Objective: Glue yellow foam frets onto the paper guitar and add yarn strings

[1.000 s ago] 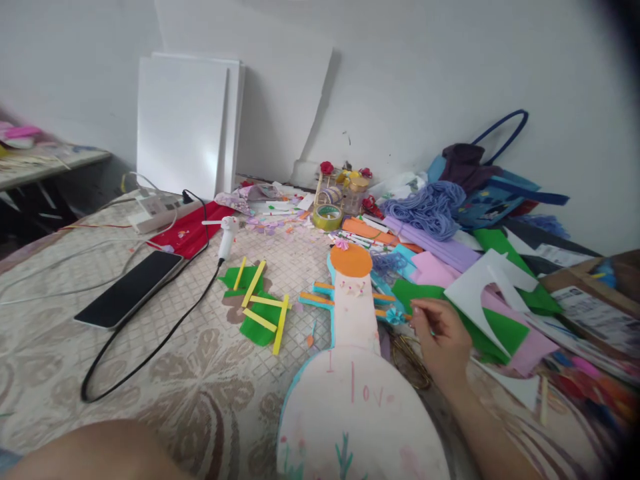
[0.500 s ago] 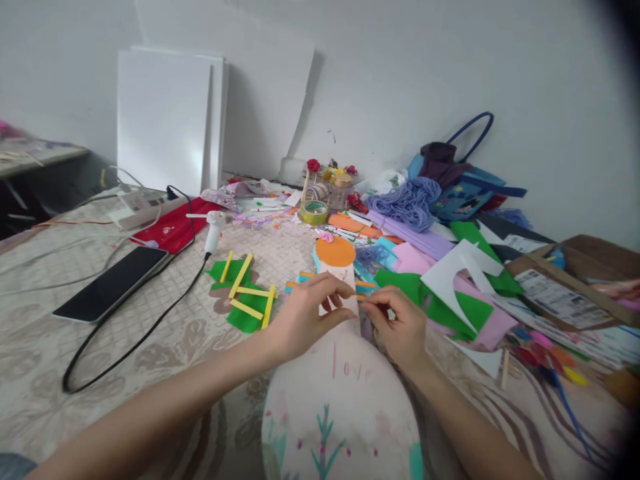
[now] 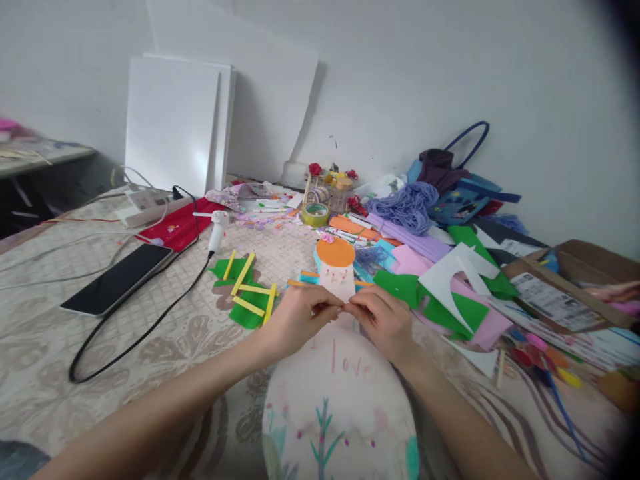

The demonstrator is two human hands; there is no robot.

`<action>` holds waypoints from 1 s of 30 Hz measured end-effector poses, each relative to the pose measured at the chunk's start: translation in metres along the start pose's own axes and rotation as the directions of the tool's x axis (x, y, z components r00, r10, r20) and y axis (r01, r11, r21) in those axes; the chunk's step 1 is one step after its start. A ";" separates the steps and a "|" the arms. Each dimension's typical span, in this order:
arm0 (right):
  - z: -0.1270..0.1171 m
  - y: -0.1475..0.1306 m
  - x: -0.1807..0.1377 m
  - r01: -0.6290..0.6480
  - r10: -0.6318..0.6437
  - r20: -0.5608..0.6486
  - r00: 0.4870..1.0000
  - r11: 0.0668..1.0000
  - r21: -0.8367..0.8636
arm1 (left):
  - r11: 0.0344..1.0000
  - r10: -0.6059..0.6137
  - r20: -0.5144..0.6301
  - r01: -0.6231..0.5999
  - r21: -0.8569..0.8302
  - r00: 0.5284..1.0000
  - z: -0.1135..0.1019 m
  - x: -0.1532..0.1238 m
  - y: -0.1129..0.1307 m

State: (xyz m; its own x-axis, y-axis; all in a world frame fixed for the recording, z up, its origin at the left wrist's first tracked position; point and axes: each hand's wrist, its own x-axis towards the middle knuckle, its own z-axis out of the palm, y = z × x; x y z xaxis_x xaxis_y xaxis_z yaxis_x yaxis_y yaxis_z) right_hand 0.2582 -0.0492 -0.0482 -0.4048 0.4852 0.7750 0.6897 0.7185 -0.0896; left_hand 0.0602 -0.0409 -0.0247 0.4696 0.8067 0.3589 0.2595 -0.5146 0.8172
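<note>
The guitar-shaped cutout lies flat on the patterned cloth, at the middle of its near edge. Its long axis runs from the person toward the wall. The round pink body is nearest, and the narrow neck points away, ending in an orange disc.

The left hand and right hand meet over the neck where it joins the body. Thumb and forefinger of each hand are pinched closed, tips touching; whether something small sits between them I cannot tell.

Half a second ago the two hands were a little apart over the same spot. A second ago only the right hand was there. The cutout has not turned.

Left of the neck lie green pieces with yellow strips. Farther left is a dark phone, with a white glue gun beyond it.
</note>
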 end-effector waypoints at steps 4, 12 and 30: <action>0.002 0.001 -0.004 0.056 -0.054 0.026 0.998 0.996 -0.067 | 0.993 -0.027 0.030 0.023 0.114 0.999 0.000 -0.001 0.001; 0.001 -0.003 -0.003 0.131 -0.119 0.120 0.986 0.986 -0.099 | 0.962 -0.108 0.143 0.067 0.266 0.984 0.000 -0.005 0.001; 0.000 -0.004 -0.010 0.087 -0.086 0.074 0.994 0.996 -0.019 | 0.993 0.033 0.100 -0.044 0.107 0.994 0.003 -0.009 -0.011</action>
State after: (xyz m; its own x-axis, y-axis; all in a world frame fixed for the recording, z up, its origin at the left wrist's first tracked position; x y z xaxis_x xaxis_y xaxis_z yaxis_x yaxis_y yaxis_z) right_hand 0.2594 -0.0568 -0.0555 -0.5058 0.4577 0.7312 0.6631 0.7485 -0.0098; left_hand 0.0552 -0.0434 -0.0383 0.5601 0.7561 0.3384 0.3277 -0.5774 0.7478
